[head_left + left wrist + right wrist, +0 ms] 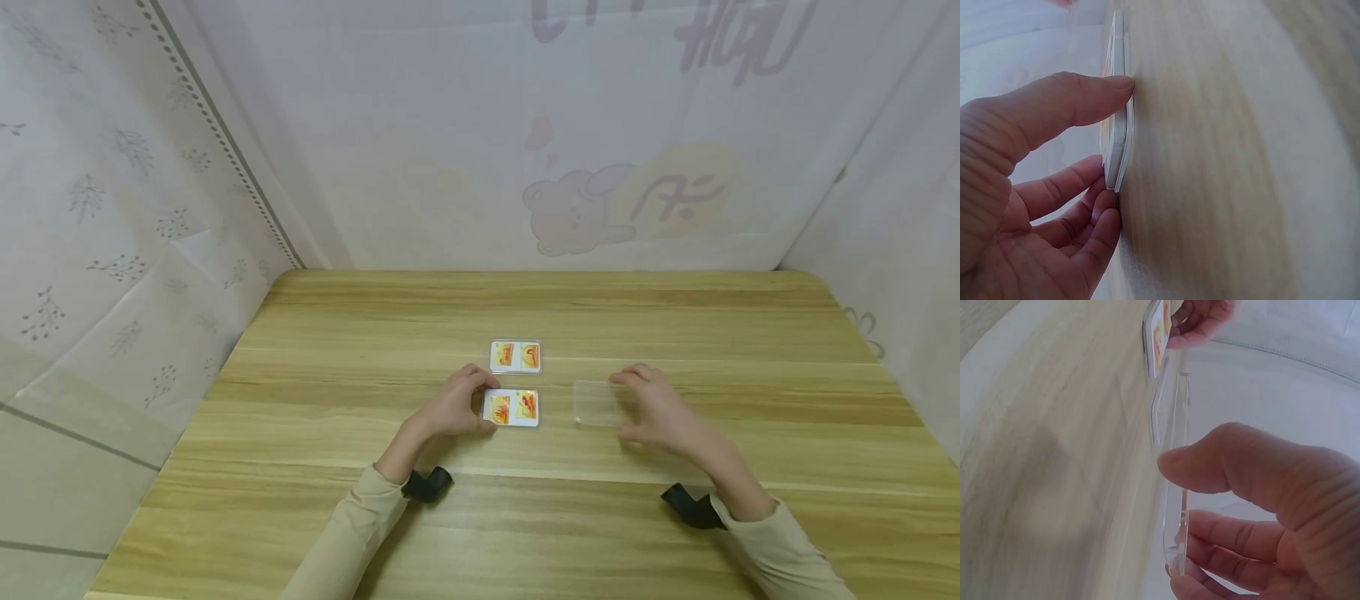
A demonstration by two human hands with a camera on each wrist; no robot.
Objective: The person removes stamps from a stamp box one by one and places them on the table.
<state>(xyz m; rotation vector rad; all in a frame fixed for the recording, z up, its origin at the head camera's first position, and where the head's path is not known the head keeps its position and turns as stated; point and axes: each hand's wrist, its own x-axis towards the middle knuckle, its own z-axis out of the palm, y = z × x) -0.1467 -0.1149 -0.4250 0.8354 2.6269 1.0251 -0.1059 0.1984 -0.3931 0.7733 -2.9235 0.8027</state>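
Note:
My left hand (pixel 450 407) holds a flat clear case (pixel 512 408) by its left end, thumb on the near edge and fingers at the far edge. Inside it is a white card with two orange-yellow pictures. In the left wrist view, the case's side (pixel 1121 140) shows as thin layers, low over the wood. To the right, my right hand (pixel 660 417) pinches a transparent rectangular cover (pixel 595 403) between thumb and fingers. Seen edge-on in the right wrist view, this cover (pixel 1179 419) is raised off the tabletop, with nothing inside it.
A second clear case (pixel 515 357) with a similar two-picture card lies just beyond the first one. Both rest on a wood-grain table (pixel 360 333). Printed curtains (pixel 420 150) hang behind the table and at its sides. Black curved pieces (pixel 427 485) sit at both wrists.

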